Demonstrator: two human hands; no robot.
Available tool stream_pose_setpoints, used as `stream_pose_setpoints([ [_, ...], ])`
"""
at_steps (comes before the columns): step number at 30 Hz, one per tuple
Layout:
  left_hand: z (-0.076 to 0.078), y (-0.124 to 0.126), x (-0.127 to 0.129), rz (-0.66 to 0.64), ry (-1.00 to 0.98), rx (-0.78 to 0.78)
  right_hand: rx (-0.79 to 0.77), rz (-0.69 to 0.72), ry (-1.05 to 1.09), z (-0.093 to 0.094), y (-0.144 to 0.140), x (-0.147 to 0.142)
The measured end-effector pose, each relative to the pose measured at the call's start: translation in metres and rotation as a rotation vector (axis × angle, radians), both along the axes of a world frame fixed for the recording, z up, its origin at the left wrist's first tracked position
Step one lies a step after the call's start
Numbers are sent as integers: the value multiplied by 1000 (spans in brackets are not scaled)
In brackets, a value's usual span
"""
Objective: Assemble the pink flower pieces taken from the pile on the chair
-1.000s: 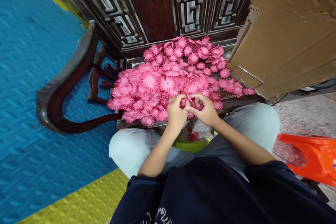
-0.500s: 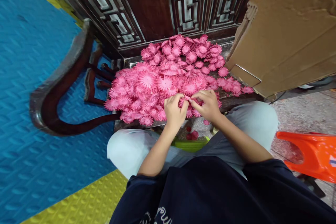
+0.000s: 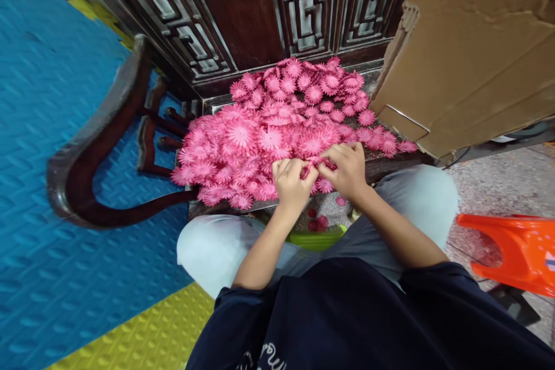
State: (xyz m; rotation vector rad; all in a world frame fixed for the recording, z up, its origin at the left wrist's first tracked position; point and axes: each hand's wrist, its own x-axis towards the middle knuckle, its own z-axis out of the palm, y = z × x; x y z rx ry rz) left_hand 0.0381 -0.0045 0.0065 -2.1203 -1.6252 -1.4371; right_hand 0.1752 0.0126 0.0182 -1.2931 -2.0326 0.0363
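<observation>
Both of my hands meet at the front edge of a heap of pink artificial flower heads [image 3: 240, 134]. My left hand [image 3: 291, 182] is closed, with thumb and fingers pinching a pink flower piece [image 3: 313, 161]. From the other side, my right hand [image 3: 347, 167] pinches the same piece, its fingers bent and close to the left thumb. Fingers cover most of the piece, so its exact shape is hidden. Larger layered flowers lie left and centre in the heap, smaller ones toward the back and right.
The heap lies on a dark carved wooden bench with a curved armrest [image 3: 71, 185] at left. A cardboard box [image 3: 468, 63] stands at right. Below are a green object [image 3: 316, 240] and fallen pink pieces [image 3: 321, 222]. An orange plastic stool [image 3: 520, 248] is at far right.
My right hand has shifted slightly right and up, its wrist turned a little. My left hand has moved slightly right, still pinching the pink piece. The view has shifted a little.
</observation>
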Motion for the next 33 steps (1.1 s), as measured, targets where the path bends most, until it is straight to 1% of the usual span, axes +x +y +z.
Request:
stream_pose_setpoints([
  [5,2,-3,3,-33,-42,45,-85,20,112,2,-1,-1],
  [10,6,-7,5,-97,-103,42,-157,48,239,5,-4,-2],
  [18,9,-9,7,-135,-195,16,-178,59,328,6,-3,-2],
  [22,11,-13,4,-146,-255,-38,-233,111,407,8,-1,0],
  [27,16,-20,3,-174,-342,-75,-336,186,535,16,-1,0],
  [29,15,-18,3,-132,-381,-113,-368,182,570,17,-2,-3],
  [31,12,-14,2,-30,-424,-165,-384,154,567,15,-4,-6],
  [33,9,-9,0,67,-448,-206,-350,112,499,12,-7,-10],
])
